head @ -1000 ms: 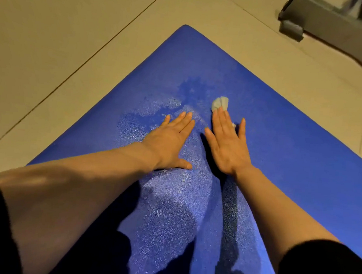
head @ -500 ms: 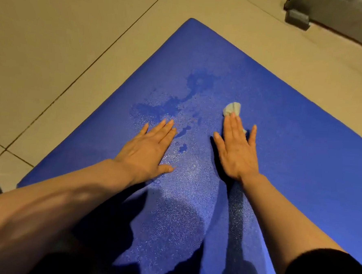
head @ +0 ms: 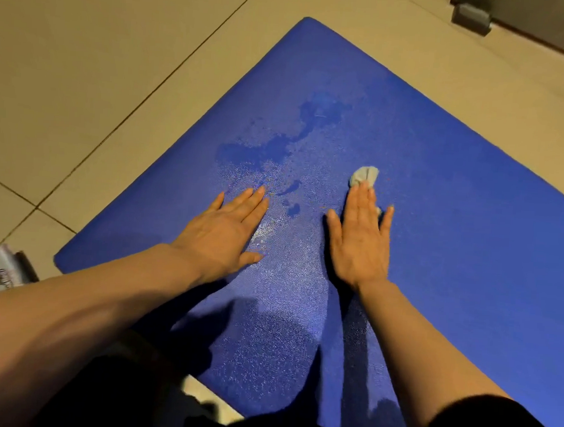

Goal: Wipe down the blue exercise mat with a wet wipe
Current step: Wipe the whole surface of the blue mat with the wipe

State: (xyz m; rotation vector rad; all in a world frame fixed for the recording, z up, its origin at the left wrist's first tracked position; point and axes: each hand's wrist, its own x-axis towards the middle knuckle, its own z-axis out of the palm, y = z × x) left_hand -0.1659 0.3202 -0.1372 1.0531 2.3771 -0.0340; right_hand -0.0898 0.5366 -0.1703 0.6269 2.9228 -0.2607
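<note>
The blue exercise mat [head: 438,223] lies flat on the tiled floor [head: 84,69]. I press the wet wipe [head: 364,176] under my right hand [head: 360,241], fingers straight, for broad contact; my left hand [head: 221,234], flat, pins the mat.

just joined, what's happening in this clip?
A person is kneeling over a blue exercise mat on a tiled floor, wiping it. The right hand lies flat, its straight fingers pressing a crumpled wet wipe against the mat. The left hand rests flat and open on the mat, holding nothing. Dark damp patches show just beyond the left hand.
</note>
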